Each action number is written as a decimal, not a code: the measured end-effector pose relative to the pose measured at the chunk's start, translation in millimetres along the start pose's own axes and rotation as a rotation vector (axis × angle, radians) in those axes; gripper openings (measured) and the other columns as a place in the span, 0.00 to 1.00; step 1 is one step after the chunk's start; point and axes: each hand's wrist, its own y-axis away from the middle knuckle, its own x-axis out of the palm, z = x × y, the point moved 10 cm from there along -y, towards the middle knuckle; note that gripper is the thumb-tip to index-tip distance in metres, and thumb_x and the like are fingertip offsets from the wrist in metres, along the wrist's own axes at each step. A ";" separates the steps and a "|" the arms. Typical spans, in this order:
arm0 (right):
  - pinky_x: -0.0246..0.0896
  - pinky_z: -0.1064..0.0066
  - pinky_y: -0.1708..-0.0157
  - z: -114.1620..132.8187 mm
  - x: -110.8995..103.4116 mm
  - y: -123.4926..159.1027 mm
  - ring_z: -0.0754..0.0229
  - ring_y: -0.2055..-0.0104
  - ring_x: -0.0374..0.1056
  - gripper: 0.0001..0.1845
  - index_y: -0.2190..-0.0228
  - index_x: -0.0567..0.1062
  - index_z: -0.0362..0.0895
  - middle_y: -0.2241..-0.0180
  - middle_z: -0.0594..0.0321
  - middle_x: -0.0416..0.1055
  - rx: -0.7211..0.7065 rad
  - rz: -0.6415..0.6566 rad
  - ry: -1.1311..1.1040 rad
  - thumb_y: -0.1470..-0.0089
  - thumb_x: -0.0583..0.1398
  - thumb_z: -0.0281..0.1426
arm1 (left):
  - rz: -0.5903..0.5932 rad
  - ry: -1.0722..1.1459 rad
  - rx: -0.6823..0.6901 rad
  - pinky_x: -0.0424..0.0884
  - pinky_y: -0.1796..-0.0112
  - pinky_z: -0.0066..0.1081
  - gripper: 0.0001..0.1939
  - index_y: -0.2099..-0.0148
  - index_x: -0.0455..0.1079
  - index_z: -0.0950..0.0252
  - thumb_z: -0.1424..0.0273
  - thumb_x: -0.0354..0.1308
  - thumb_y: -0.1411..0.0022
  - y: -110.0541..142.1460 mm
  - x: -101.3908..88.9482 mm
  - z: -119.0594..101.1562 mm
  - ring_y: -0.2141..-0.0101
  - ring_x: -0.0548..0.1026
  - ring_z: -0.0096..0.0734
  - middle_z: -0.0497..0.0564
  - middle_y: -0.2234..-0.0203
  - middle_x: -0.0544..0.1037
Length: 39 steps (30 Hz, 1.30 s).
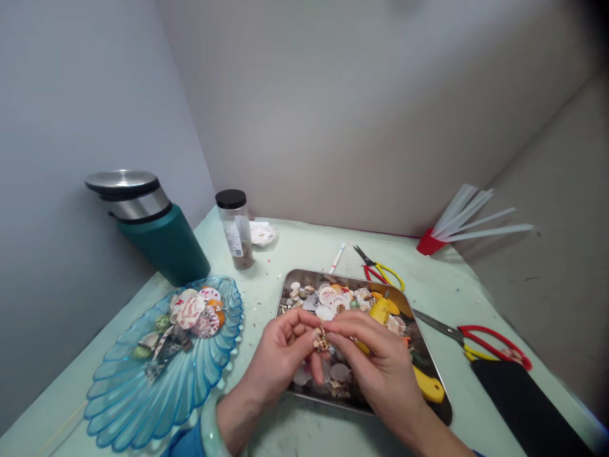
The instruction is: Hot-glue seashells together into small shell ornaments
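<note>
Over the metal tray (304, 274), my left hand (283, 349) and my right hand (373, 355) meet fingertip to fingertip. Between them they pinch a small brown-and-cream checkered seashell (322, 339); the fingers partly cover it. Both hands are closed on it, thumbs and forefingers pressed from either side. Beneath them in the tray lie many shells (330, 295), pale discs and a yellow-handled tool (428, 384). To the left, a blue scalloped glass dish (200, 393) holds more shells (190, 311), some white with red marks.
A teal bottle (164, 241) and a black-lidded clear jar (235, 231) stand behind the dish. Yellow-and-red pliers (380, 270) lie behind the tray. Red-handled scissors (495, 343) and a black flat object (518, 406) are at right. A red cup (431, 242) holds translucent sticks (469, 212).
</note>
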 end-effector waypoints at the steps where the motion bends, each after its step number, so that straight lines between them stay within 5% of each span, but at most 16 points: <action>1: 0.64 0.74 0.64 0.2 -0.2 -0.4 0.64 0.66 0.70 0.09 0.66 0.78 0.45 0.69 0.64 0.74 -0.002 -0.002 0.004 0.44 0.60 0.21 | 0.001 0.002 0.003 0.59 0.81 0.18 0.15 0.66 0.66 0.67 0.62 0.64 0.46 0.1 0.4 -0.2 0.88 0.71 0.19 0.43 0.87 0.74; 10: 0.62 0.75 0.55 -7.0 -0.4 3.7 0.64 0.55 0.69 0.15 0.53 0.73 0.49 0.57 0.64 0.75 0.052 -0.002 0.135 0.41 0.57 0.25 | -0.006 0.020 0.019 0.61 0.79 0.20 0.09 0.62 0.65 0.66 0.66 0.58 0.40 -1.4 -5.1 6.3 0.85 0.71 0.20 0.44 0.85 0.75; 17: 0.61 0.73 0.59 0.4 -4.0 3.8 0.63 0.61 0.67 0.05 0.64 0.72 0.46 0.65 0.64 0.71 -0.001 -0.024 0.148 0.43 0.59 0.25 | 0.005 0.061 0.027 0.63 0.79 0.21 0.08 0.61 0.65 0.65 0.66 0.58 0.39 -1.9 -6.5 7.5 0.84 0.71 0.21 0.44 0.84 0.76; 39: 0.65 0.70 0.64 11.7 1.6 5.3 0.61 0.64 0.69 0.09 0.65 0.75 0.44 0.66 0.60 0.69 -0.149 -0.001 0.205 0.45 0.59 0.20 | -0.036 0.017 0.004 0.63 0.77 0.20 0.11 0.66 0.67 0.66 0.63 0.61 0.42 -2.3 -9.1 6.9 0.84 0.70 0.22 0.46 0.86 0.76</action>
